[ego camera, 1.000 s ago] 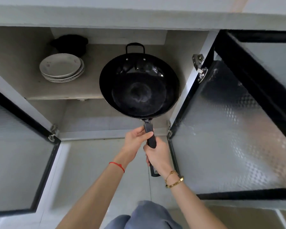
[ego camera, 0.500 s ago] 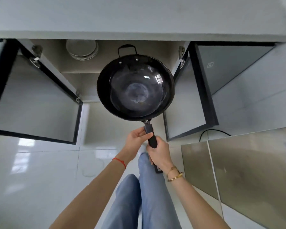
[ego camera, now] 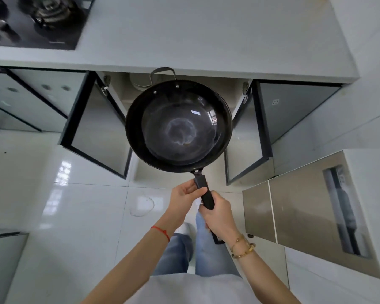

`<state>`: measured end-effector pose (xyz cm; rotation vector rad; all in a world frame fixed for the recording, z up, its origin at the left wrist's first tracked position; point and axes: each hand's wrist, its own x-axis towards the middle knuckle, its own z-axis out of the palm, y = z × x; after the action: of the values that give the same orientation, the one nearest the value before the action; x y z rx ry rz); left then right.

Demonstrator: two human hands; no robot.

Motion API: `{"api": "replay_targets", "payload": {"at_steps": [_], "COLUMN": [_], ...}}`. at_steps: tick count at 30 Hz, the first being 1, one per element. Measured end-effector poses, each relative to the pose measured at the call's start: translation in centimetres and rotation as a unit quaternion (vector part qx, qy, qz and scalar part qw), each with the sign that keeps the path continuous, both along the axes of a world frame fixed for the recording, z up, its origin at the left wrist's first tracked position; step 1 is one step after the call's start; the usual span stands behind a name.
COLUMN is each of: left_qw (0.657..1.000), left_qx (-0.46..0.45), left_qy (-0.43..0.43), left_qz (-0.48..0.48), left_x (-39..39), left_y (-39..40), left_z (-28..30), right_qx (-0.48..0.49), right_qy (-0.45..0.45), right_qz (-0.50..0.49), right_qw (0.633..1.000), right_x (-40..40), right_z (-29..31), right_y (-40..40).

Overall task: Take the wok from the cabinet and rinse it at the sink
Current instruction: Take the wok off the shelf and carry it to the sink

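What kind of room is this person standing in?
Most likely a home kitchen: a gas hob set into a pale countertop, an open cabinet below it, and a black wok held by its handle.

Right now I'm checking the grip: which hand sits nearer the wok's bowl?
Left. The left hand pinches the handle just below the wok bowl; the right hand grips farther down the handle.
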<state>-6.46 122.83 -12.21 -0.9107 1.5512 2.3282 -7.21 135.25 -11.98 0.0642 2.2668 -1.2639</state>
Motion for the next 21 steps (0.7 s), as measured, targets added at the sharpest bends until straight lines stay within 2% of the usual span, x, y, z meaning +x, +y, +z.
{"api": "replay_targets", "payload": {"at_steps": [12, 21], "left_qw": [0.993, 0.966], "left_qx": [-0.033, -0.046], "left_qy": [0.028, 0.045], "left_qz": [0.112, 0.250], "left_x": [-1.5, -3.1], "left_y": [0.0, -1.2], "left_z": [4.7, 5.7], "right_qx": [-0.031, -0.054], "right_qy": [0.001, 0.010], "right_qz": [0.128, 0.243], "right_qw": [0.991, 0.968], "right_x": [-4.7, -8.6], "right_z": [5.4, 6.6], "right_y": [-0.6, -3.3]}}
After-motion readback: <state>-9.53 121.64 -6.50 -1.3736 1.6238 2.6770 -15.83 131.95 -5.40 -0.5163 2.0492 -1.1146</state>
